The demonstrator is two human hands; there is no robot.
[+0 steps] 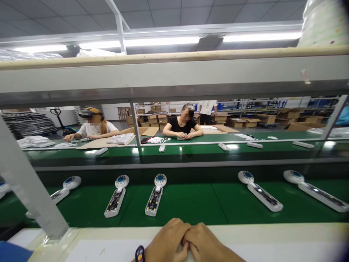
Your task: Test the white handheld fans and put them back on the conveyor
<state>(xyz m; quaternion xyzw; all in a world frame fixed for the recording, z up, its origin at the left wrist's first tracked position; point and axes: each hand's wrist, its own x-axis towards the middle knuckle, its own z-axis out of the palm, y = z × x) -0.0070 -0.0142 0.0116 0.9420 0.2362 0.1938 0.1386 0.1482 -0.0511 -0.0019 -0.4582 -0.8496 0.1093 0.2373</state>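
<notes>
Resting spot: both hands sit at the near edge of the white bench (109,251), bottom middle of the view.
Left hand (167,242): fingers curled, knuckles pressed against the right hand, a watch (140,254) on the wrist.
Right hand (205,243): curled the same way, touching the left. Can't tell if anything is tucked between them.
Nearest device (155,195): white handheld thing with a round blue head, lying on the green belt (191,203) just past the bench edge, apart from the hands.
Neighbours: another device (116,196) just left of it, one further right (259,191).
Open room: wide bare belt between the middle and right devices.
Left edge: slanted grey post (29,189) crosses the belt.
Far side: two people sit at the far belt (191,149).
</notes>
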